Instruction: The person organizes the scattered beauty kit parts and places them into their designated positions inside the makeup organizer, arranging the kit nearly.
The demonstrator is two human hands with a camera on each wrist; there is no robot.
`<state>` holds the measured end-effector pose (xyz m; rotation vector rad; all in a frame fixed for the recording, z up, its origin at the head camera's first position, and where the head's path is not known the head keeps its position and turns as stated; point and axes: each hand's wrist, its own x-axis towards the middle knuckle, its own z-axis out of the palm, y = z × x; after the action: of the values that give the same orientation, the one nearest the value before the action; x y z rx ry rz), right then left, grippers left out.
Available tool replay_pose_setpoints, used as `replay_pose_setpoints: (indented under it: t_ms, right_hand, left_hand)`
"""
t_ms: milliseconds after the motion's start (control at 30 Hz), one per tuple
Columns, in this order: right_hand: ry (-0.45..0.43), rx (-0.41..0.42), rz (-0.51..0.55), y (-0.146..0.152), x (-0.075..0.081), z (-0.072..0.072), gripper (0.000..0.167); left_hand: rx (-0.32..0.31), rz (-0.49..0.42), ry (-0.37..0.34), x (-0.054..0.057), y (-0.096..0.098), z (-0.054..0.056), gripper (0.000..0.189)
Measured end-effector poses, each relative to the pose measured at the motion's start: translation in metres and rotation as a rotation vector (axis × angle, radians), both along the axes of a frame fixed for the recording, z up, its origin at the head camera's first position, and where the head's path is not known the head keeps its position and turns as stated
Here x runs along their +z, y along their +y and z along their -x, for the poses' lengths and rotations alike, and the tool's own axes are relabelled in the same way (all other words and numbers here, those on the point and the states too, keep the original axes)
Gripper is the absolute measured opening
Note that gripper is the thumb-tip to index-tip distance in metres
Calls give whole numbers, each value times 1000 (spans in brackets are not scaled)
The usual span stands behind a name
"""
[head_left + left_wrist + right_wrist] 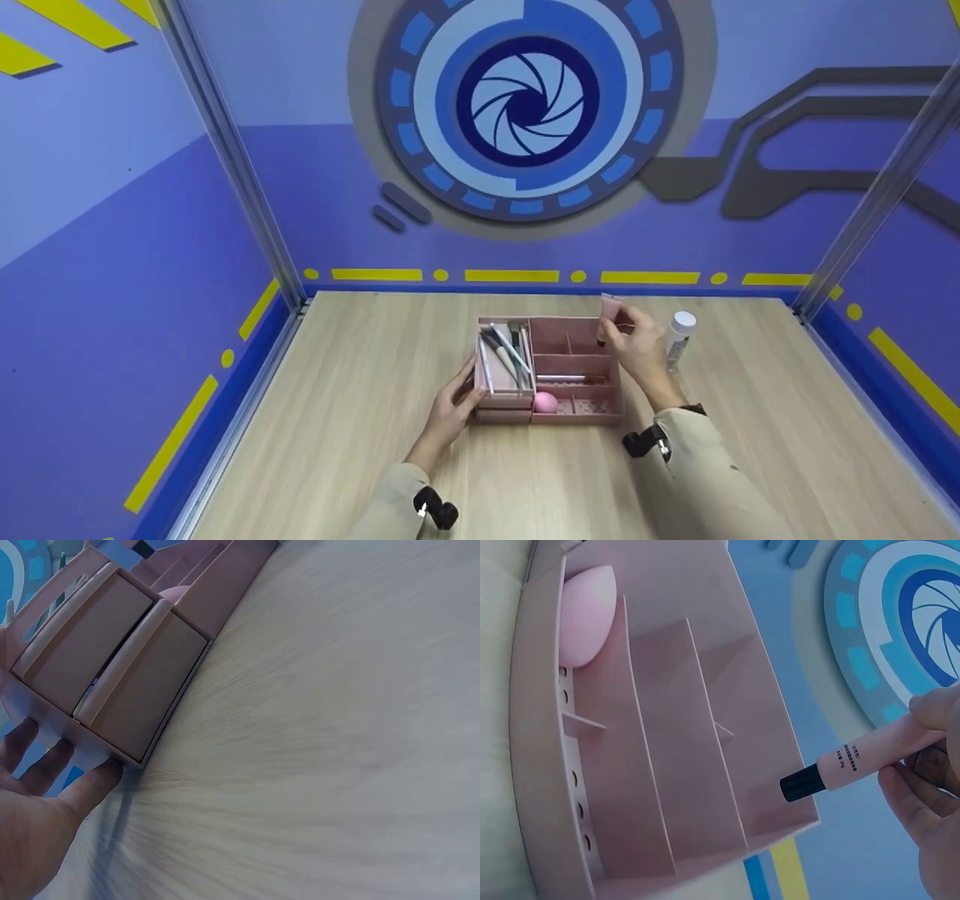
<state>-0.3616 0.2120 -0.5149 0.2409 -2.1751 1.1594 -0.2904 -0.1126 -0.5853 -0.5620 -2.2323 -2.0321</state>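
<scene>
A pink makeup organizer (pixel 577 421) stands on the table, with two drawers (pixel 139 679) at its left front. My left hand (pixel 448 411) rests its fingertips against the organizer's left side. Between thumb and fingers, my right hand (pixel 639 349) pinches a pink squeeze tube (pixel 855 763) with a black cap. The tube tilts cap-down over the back right compartment (pixel 769 795). Several makeup brushes (pixel 504 352) lie in the top left tray, and another brush (pixel 562 378) lies in the middle compartment. A pink makeup sponge (pixel 546 403) sits in the front compartment.
Just right of the organizer, behind my right wrist, a white bottle (pixel 681 337) stands upright. The wooden table (pixel 360 360) is bounded by blue-purple panels (pixel 300 187) at the back and both sides, with metal posts (pixel 240 165) at the corners.
</scene>
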Motion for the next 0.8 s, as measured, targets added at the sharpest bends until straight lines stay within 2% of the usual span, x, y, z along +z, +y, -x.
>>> replay_pose_setpoints:
  t_ms: [200,400,633,800]
  right_hand:
    - [17,-5,-2,-7,-3,2,22]
    - [-10,-1,-23,-17,-6,2,21]
    - [-57,4,-52,-28,-9,2,24]
    - [-61,24,-51,-34,-13,3,22]
  left_hand:
    - [-4,-16,1,-1,1,1,60]
    - [9,29,29,-4,0,1,58]
    - [14,13,-17,-2,0,0,59]
    - [17,-2,-29,-2,0,-1,59]
